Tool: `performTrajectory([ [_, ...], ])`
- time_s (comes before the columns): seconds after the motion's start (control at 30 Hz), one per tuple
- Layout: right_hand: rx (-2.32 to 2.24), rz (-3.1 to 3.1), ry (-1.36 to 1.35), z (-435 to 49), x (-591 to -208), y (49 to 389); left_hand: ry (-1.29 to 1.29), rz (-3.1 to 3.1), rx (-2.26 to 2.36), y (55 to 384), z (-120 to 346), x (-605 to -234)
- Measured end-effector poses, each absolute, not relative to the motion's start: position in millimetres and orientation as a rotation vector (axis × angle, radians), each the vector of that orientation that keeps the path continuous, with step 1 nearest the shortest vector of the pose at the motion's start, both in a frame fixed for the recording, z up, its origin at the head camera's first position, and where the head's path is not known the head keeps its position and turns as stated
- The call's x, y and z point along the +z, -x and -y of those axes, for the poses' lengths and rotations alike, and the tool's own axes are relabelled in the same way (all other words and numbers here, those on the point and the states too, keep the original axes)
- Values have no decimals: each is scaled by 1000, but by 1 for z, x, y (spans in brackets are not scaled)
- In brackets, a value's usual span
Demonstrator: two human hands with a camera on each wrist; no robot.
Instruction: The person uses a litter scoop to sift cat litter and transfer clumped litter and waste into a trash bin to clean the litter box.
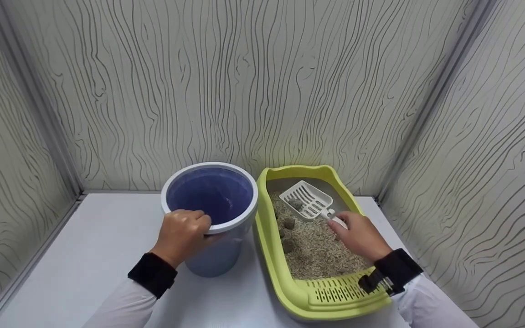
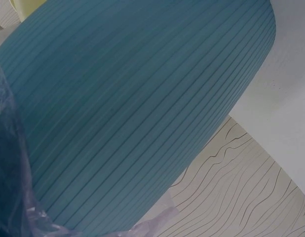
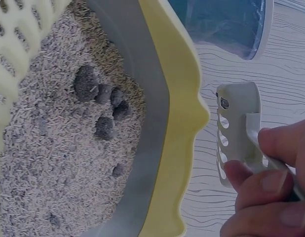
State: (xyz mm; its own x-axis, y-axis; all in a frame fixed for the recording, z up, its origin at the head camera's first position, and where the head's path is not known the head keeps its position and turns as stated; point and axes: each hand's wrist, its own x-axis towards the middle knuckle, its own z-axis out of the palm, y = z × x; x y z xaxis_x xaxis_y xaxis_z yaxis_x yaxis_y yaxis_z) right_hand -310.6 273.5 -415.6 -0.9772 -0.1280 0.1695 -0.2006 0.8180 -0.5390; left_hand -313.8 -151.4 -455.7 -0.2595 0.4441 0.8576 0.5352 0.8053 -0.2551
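My right hand (image 1: 358, 234) grips the handle of a white slotted litter scoop (image 1: 319, 200), held above the litter box. A dark grey clump (image 1: 295, 203) lies in the scoop's pan. Beneath it, the yellow-green litter box (image 1: 269, 246) holds pale granular litter (image 1: 317, 255). Several dark clumps (image 3: 86, 84) sit on the litter, as the right wrist view shows. On the left, my left hand (image 1: 182, 232) grips the near rim of a blue trash bin (image 1: 219, 259) with a white rim. Only the bin's ribbed side (image 2: 142, 108) and some clear liner (image 2: 152, 222) appear in the left wrist view.
Bin and litter box stand side by side on a white table (image 1: 107, 246). Wood-grain patterned panels (image 1: 212, 82) enclose the back and both sides. A slotted ledge (image 1: 335, 291) forms the box's near end.
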Motion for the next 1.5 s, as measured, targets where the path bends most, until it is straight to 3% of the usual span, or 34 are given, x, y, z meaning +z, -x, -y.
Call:
performTrajectory([
  [0.37, 877, 2859, -393, -251, -369, 319, 730, 1908, -102, 313, 151, -455],
  [0.7, 981, 2845, -506, -196, -333, 326, 729, 1927, -103, 313, 150, -455],
  [0.97, 912, 2785, -580, -151, -338, 333, 730, 1923, -113, 314, 151, -457],
  [1.27, 230, 2380, -795, -121, -362, 337, 729, 1900, -122, 313, 150, -457],
  [1.5, 42, 2161, -852, -118, -369, 340, 739, 1885, -125, 314, 152, -457],
])
